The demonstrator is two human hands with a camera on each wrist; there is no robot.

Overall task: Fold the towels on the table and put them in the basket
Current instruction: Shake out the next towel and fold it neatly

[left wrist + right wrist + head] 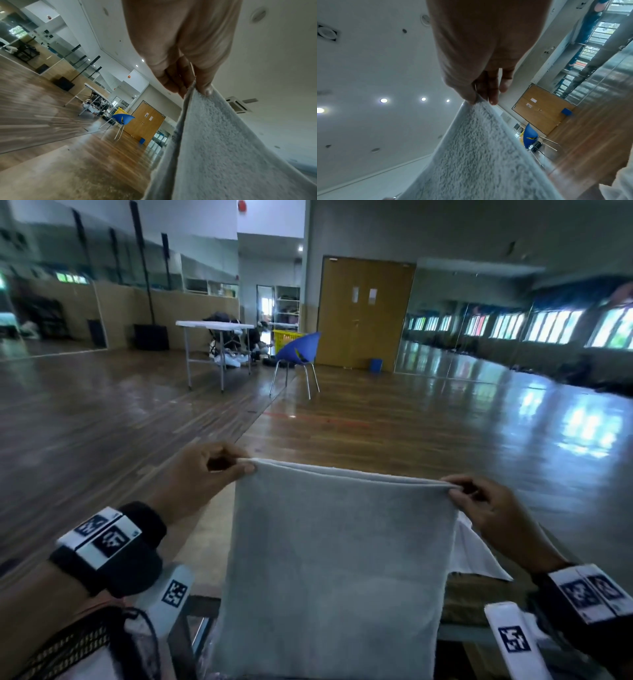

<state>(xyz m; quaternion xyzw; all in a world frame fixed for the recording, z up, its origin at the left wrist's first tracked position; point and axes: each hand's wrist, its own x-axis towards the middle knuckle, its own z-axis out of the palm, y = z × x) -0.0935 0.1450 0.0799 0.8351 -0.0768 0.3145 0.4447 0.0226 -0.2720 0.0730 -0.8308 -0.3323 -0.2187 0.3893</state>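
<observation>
Grey towel [339, 559] is held up in the air, hanging doubled, its folded top edge stretched level between both hands. Left hand [202, 477] pinches the top left corner between thumb and fingers [204, 83]. Right hand [493, 515] pinches the top right corner likewise. A white cloth [476, 553] lies on the surface [479, 594] behind, right of the towel. Far across the wooden floor [394, 422] stands a blue chair [298, 350].

Glossy wooden floor [376, 419] filled mid-frame; blue chair [298, 350] at centre; white folding table [214, 325] centre left; wooden double door [364, 309] behind; windows [555, 325] at right.
</observation>
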